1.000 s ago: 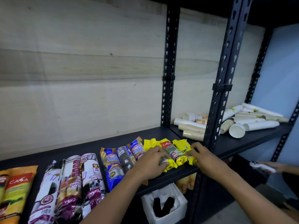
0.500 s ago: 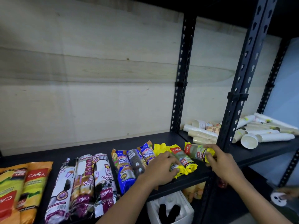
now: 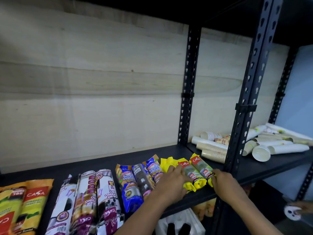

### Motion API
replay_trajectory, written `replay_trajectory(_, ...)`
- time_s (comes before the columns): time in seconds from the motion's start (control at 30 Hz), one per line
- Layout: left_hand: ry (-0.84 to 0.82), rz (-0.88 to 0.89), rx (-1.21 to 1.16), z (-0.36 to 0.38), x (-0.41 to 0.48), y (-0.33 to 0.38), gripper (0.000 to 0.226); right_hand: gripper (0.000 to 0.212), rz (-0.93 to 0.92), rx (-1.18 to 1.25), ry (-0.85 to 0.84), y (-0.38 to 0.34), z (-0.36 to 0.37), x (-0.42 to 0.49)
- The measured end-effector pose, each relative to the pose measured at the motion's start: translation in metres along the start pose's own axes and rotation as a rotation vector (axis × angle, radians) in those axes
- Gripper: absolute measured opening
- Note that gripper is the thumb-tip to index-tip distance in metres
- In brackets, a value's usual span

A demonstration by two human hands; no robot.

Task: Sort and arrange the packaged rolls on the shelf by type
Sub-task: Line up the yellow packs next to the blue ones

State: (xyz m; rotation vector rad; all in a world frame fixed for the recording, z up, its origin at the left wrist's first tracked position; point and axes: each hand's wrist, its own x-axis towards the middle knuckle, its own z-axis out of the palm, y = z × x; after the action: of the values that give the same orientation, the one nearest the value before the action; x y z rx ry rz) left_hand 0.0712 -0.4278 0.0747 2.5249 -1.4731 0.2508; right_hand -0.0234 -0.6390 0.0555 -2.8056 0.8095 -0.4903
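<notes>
Yellow rolls point(image 3: 196, 168): brace with left grip point(image 3: 171, 182) laid flat, slide the one pinched in right grip point(image 3: 225, 182) snug toward left grip, ends flush.

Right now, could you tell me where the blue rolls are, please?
In the head view, the blue rolls lie centre-frame, between the white-purple rolls and the yellow rolls.

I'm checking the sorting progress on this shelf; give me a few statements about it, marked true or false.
1. The yellow CASA rolls lie right of the blue Single Handle rolls. True.
2. The paper cup stacks stand upright. False: they lie on their sides.
3. The right hand touches the near end of the rightmost yellow roll. True.
4. The white drawstring rolls lie right of the yellow rolls. False: they lie left of the blue rolls.
</notes>
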Motion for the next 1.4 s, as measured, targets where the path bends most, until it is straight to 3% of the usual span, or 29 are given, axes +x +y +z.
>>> replay_trajectory(0.13, 0.045, -0.034, -0.031, 0.004, 0.001, -0.001, 0.040, 0.030, -0.040, -0.136, 0.001, -0.007, -0.008, 0.000)
replay_trajectory(0.27, 0.107, -0.057, -0.049, 0.007, -0.001, -0.002, 0.035, 0.025, -0.207, 0.126, 0.288, -0.019, -0.013, -0.004)
replay_trajectory(0.37, 0.142, -0.059, -0.074, 0.012, -0.002, -0.003, 0.033, 0.038, -0.288, 0.264, 0.142, -0.021, -0.003, 0.000)
replay_trajectory(0.47, 0.183, -0.052, -0.127, 0.015, -0.002, -0.007, 0.029, 0.058, -0.280, 0.149, -0.109, -0.017, 0.015, 0.006)
replay_trajectory(0.57, 0.217, -0.075, -0.125, 0.013, 0.000, -0.007, 0.027, 0.063, -0.239, 0.119, -0.193, -0.013, 0.023, 0.010)
replay_trajectory(0.7, 0.261, -0.090, -0.074, 0.017, -0.003, -0.003, 0.021, 0.068, -0.238, 0.149, -0.191, -0.006, 0.019, 0.015)
replay_trajectory(0.83, 0.202, -0.141, 0.110, 0.016, -0.009, 0.000, 0.034, 0.051, -0.221, 0.161, -0.152, -0.005, 0.018, 0.013)
replay_trajectory(1.07, 0.109, -0.174, 0.125, 0.008, -0.010, 0.001, 0.063, 0.060, -0.245, 0.101, -0.103, -0.007, 0.017, 0.004)
replay_trajectory(1.13, 0.052, -0.201, 0.136, 0.009, -0.004, 0.003, 0.051, 0.063, -0.240, 0.077, -0.142, -0.009, 0.010, 0.002)
replay_trajectory(1.23, 0.138, -0.208, 0.082, 0.008, 0.002, 0.005, 0.032, 0.063, -0.225, 0.080, -0.177, -0.011, 0.003, 0.004)
replay_trajectory(1.4, 0.279, -0.203, 0.058, 0.014, -0.004, 0.012, 0.040, 0.062, -0.163, 0.097, -0.114, -0.015, 0.002, 0.004)
